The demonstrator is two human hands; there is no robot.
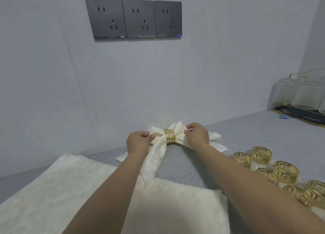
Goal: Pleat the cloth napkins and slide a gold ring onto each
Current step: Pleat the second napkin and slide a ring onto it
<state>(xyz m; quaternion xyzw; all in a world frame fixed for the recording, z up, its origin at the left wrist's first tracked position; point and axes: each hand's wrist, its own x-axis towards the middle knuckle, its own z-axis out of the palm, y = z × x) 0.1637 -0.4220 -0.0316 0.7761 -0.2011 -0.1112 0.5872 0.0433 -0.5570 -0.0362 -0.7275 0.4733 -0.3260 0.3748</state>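
A cream cloth napkin (159, 146) is gathered through a gold ring (169, 136) near the far edge of the grey counter (237, 137). My left hand (139, 142) pinches the napkin's fabric just left of the ring. My right hand (197, 134) pinches the fanned fabric just right of it. One tail of the napkin hangs toward me. Behind my right hand lies another cream napkin (215, 138), partly hidden. A stack of flat cream napkins (58, 189) covers the near left of the counter.
Several loose gold rings (284, 172) lie on the counter at the right. Glass jars (299, 96) stand on a dark tray (299, 115) at the far right, with a small blue item (283, 117) beside it. Three wall sockets (133, 19) sit above.
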